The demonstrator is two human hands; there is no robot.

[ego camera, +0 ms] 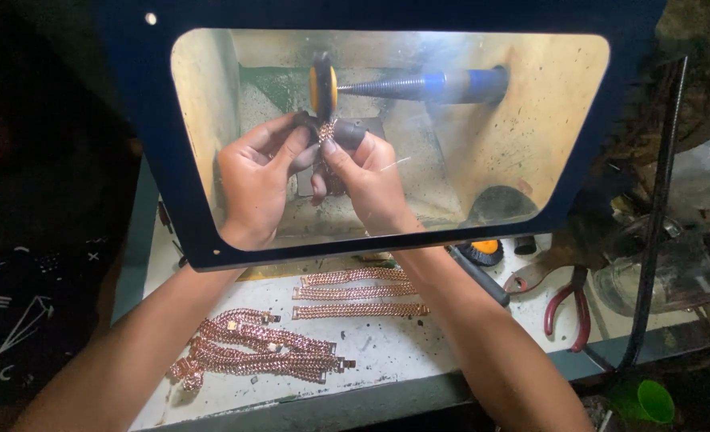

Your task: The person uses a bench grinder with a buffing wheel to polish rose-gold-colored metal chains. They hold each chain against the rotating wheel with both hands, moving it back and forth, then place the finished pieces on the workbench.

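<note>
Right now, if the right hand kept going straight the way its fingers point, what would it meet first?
Probably the orange wheel just above: the right hand points up toward it, pinching a chain piece with the left hand. Depth is unclear.

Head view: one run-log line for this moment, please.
left hand + right hand: holding chain piece | at polishing wheel | behind shield window | bench: chain pile, pliers

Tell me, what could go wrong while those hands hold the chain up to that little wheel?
The fingertips pinch the chain piece right under the polishing wheel, so they might get scraped if the wheel is turning. The chain piece could also snag and be pulled from the left hand and right hand. The clear shield looks dusty, which may blur the view.
</note>
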